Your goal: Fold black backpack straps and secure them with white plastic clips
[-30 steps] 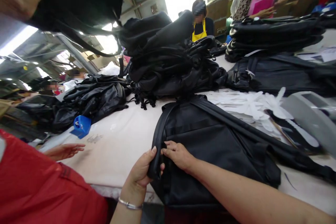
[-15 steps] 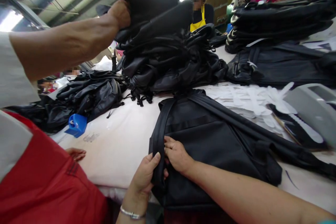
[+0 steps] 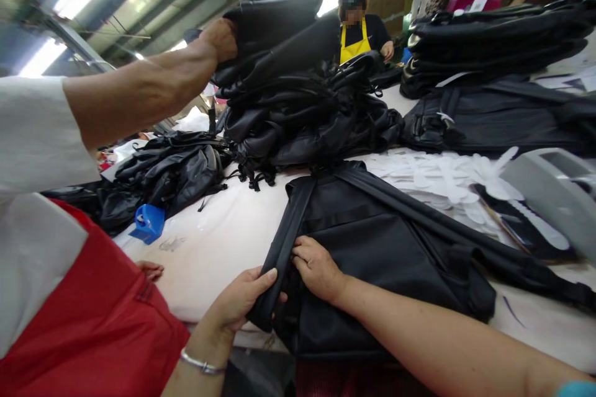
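Observation:
A flat black backpack [image 3: 382,260] lies on the white table [image 3: 218,248] in front of me. My left hand [image 3: 239,301] grips the bag's black strap [image 3: 286,248] at its near left edge, thumb on top. My right hand [image 3: 319,267] rests on the bag just right of that strap, fingers curled and pressing the fabric against it. A silver bracelet sits on my left wrist.
A co-worker in red and white [image 3: 79,316] stands close on my left, one arm [image 3: 149,84] reaching onto a tall pile of black bags [image 3: 302,99]. More bag piles [image 3: 493,37] lie behind. White paper cutouts [image 3: 437,177], a blue tape holder [image 3: 149,223] and a grey machine [image 3: 554,198] are on the table.
My left hand slid down the strap toward the near edge and pulled it leftward. The co-worker set a bag on the pile and keeps a hand there.

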Tool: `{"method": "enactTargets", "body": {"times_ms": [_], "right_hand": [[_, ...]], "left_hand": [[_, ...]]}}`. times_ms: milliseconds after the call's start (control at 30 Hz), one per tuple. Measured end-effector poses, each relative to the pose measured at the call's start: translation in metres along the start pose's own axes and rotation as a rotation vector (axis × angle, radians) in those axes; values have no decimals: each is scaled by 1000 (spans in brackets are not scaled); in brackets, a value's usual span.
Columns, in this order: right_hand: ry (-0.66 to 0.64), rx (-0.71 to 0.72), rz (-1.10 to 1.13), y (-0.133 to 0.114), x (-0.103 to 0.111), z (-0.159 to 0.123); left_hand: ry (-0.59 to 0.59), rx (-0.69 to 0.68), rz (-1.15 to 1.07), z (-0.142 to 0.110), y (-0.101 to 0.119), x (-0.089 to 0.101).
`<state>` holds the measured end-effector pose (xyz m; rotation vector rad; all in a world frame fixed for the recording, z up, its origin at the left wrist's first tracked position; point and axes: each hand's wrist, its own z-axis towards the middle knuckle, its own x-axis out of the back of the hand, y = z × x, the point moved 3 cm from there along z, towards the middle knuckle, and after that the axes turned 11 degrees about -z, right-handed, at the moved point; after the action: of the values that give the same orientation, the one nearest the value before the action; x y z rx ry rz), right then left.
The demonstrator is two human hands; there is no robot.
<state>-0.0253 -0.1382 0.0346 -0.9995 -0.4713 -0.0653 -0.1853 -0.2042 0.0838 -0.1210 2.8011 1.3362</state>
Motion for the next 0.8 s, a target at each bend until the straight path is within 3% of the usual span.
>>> {"method": "enactTargets", "body": {"times_ms": [167,300,500,667,800], "right_hand": [[10,66,-162,-3,0,-6],[37,44,-212,-3,3,-7],[46,-22,-170,9,1,-7],[20,-61,-204,10,-3,-1],[10,-89,-314,-8,15,-11]], "left_hand": [[-39,-18,71,-12,14,-3],[-112,4,-31,-10,-2,-11],[-87,-99,-276,-8,-20,-27],[40,-50,-313,-8,-26,-33],[150,-59,-319,-7,-30,-36]]}}
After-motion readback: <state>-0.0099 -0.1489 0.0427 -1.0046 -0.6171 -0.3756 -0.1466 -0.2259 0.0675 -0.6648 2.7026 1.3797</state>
